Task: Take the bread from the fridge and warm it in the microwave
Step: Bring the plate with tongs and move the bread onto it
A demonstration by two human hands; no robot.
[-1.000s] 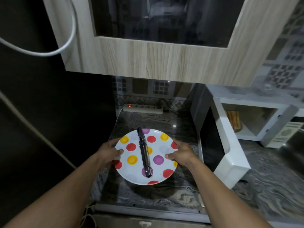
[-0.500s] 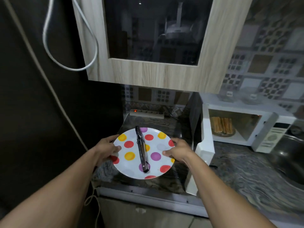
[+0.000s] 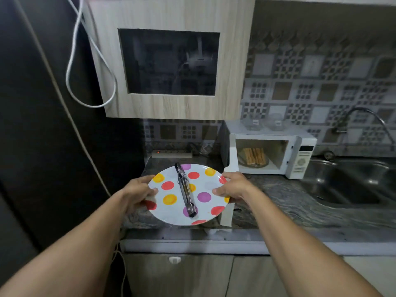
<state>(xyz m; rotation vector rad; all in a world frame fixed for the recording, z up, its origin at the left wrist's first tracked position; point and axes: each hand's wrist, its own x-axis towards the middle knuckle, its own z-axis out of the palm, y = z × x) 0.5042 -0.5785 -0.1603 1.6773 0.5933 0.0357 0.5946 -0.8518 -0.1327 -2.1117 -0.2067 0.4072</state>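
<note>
Resting inside the open microwave point(image 3: 300, 155), far right, the bread point(image 3: 255, 156) is seen with its slices' long axis running near to far. A plate point(image 3: 171, 215) bearing tongs point(image 3: 185, 190) is gripped at opposite edges by the left hand point(image 3: 137, 195) and right hand point(image 3: 232, 186) over the counter point(image 3: 289, 206); a sink point(image 3: 347, 185) is set right.

Two forearms, bare along their whole visible length. One left hand point(image 3: 139, 192), one right hand point(image 3: 232, 186), both bare.

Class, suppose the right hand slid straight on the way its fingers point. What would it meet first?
Probably the tongs lying across the plate; the right hand points inward over it.
</note>
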